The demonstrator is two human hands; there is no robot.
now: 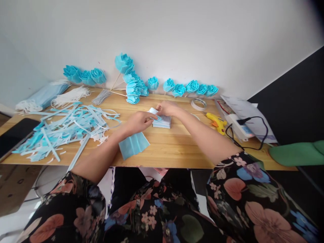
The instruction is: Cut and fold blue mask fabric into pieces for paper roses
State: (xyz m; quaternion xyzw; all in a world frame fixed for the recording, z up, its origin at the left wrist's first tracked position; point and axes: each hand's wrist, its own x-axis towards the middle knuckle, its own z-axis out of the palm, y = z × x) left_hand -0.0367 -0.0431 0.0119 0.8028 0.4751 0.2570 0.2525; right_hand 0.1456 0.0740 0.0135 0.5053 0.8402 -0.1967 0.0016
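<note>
My left hand is closed in a pinch on a small piece of pale blue mask fabric near the middle of the table. Fingers bent, my right hand grips the white edge of the same piece. Just below both hands lies a neat stack of cut mask pieces, white and grey-blue at its edges. A separate blue fabric rectangle with fold lines rests flat beside my left forearm. The fingertips partly hide the held piece, so its layers are hard to make out.
Blue fabric flowers on sticks lean along the wall. Cut strips pile up at left, near face masks, grey wires and a phone. Right: tape roll, yellow glue gun, power strip with black cable.
</note>
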